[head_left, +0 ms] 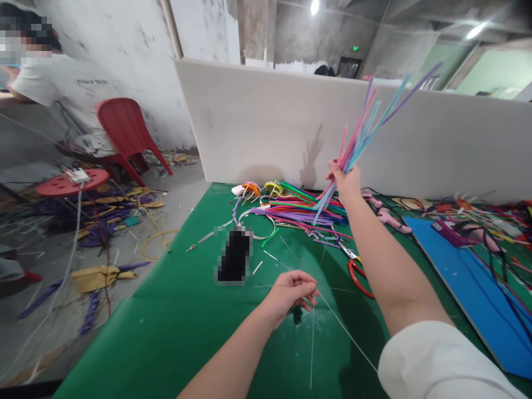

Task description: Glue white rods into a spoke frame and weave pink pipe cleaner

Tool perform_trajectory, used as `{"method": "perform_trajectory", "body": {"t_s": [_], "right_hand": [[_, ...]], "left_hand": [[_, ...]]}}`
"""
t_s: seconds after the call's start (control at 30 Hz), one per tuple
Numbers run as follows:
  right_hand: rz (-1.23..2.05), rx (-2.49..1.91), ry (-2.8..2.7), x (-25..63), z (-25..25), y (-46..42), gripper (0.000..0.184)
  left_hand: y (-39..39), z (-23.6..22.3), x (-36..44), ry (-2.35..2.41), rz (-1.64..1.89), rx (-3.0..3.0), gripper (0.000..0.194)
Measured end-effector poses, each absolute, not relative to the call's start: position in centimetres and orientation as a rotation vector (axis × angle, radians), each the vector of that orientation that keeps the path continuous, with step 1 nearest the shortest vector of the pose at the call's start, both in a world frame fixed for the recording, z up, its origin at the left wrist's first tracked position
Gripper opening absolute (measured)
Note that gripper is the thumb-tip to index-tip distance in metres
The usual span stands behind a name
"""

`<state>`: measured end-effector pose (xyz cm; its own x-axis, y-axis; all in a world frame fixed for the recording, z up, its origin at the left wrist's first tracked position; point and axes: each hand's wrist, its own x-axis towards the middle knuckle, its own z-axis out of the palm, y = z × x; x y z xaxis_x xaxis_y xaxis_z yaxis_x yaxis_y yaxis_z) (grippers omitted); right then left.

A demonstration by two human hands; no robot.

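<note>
Near right: white sleeve [440, 360] on the right arm, pushed up around the elbow. Near edge center: left forearm comes in low over the green table [166, 338], angled far and right.

Left hand [291, 292] is low over the mid-table, wrist bent, fingers half curled, thumb tip close to the index finger. Thin pale lines radiate around it on the green; can't tell if it pinches one.

Dark rectangular thing [235, 257], pixelated, lies left and slightly farther. Red-handled scissors [351, 276] lie to the right, partly behind the right forearm. Blue board [465, 282] farther right, purple device [451, 233] at its far end.

Right arm reaches far and up, nearly straight. Right hand [347, 180] is raised in front of the partition [257, 122], fingers closed around the fuzzy stem bundle [361, 141]: pink, light blue, purple. Upper ends fan up and right; lower ends poke out below the fist, toward the pile.

Loose stem pile [301, 215] on the far part of the table, left of and below that hand: purple, red, green, more.

Far left, off the table: red stool [72, 183], red chair [124, 127], seated co-worker [75, 83] in a white top.
</note>
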<state>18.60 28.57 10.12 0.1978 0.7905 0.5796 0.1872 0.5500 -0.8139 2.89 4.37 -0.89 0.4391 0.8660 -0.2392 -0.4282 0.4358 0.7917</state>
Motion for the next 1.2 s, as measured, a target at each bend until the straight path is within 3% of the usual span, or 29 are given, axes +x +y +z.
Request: {"method": "perform_trajectory", "body": {"t_s": [0.33, 0.53, 0.63, 0.87, 1.07, 1.2], "right_hand": [[0.715, -1.049, -1.365, 17.9, 7.5, 28.2, 0.03], [0.669, -1.116, -1.553, 17.5, 11.6, 25.0, 0.031], [0.522, -1.273, -1.933, 16.5, 12.6, 22.3, 0.032], [0.285, -1.501, -2.34, 14.1, 5.7, 18.6, 0.024], [0.135, -1.585, -2.448, 14.7, 0.7, 16.6, 0.046], [0.042, -1.602, -2.445, 16.0, -0.7, 14.7, 0.028]], "left_hand": [[4.4, -0.7, 2.9, 0.741, 0.893, 0.725, 0.032], [4.0, -0.3, 3.0, 0.741, 0.899, 0.738, 0.032], [3.5, 0.2, 3.1, 0.718, 0.9, 0.778, 0.032], [1.3, 1.8, 1.5, 0.744, 0.906, 0.939, 0.03], [0.6, 1.8, -1.4, 0.961, 0.83, 1.082, 0.029], [1.4, 1.8, -2.4, 1.079, 0.799, 1.132, 0.029]]}}
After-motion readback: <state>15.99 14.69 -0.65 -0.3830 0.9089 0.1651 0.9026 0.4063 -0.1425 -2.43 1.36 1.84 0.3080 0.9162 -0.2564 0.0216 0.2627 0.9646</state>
